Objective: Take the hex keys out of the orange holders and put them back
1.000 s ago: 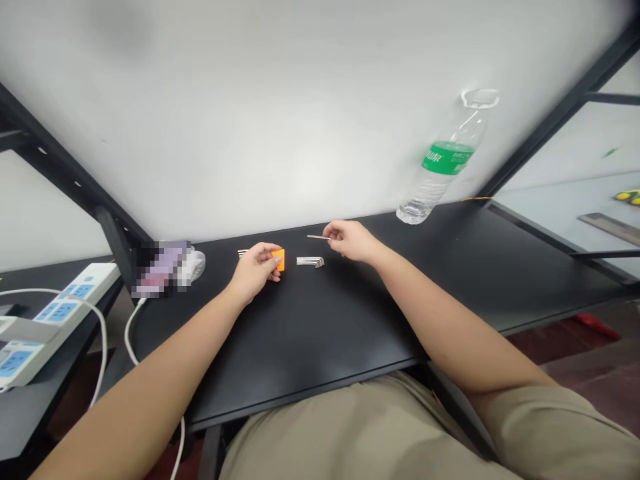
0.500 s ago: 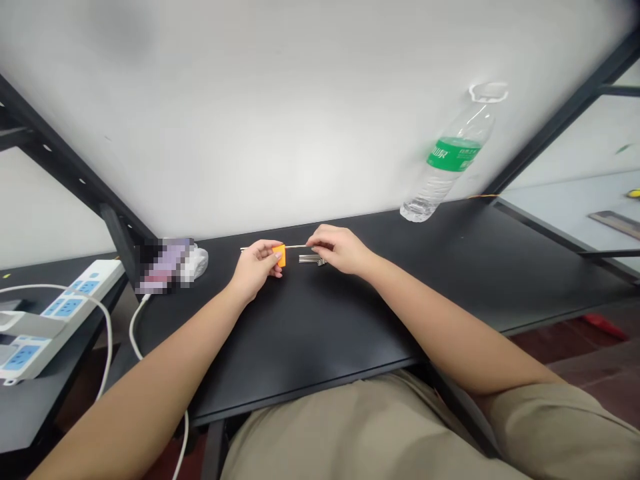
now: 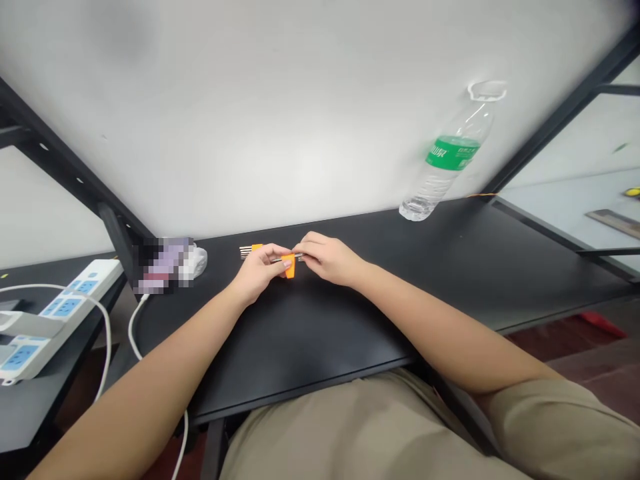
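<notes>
My left hand (image 3: 257, 272) is closed on a small orange plastic holder (image 3: 289, 267), pinched between thumb and fingers. The fingers of my right hand (image 3: 325, 257) are closed on a thin metal hex key (image 3: 299, 255), which meets the orange piece at its upper edge. Behind my left hand, several slim metal rods (image 3: 245, 252) lie on the black table beside a second orange piece (image 3: 257, 247), partly covered by the fingers. My right hand hides most of the hex key.
At the back right a large water bottle (image 3: 447, 157) with a green label stands near the wall. A white crumpled item (image 3: 197, 262) and a blurred-out object (image 3: 163, 267) sit on the left. A power strip (image 3: 63, 313) and white cable (image 3: 133, 330) lie farther left.
My right hand has moved left, bringing the hex key up to the orange holder. My left hand has shifted slightly right and down, uncovering another orange piece and rods behind it.
</notes>
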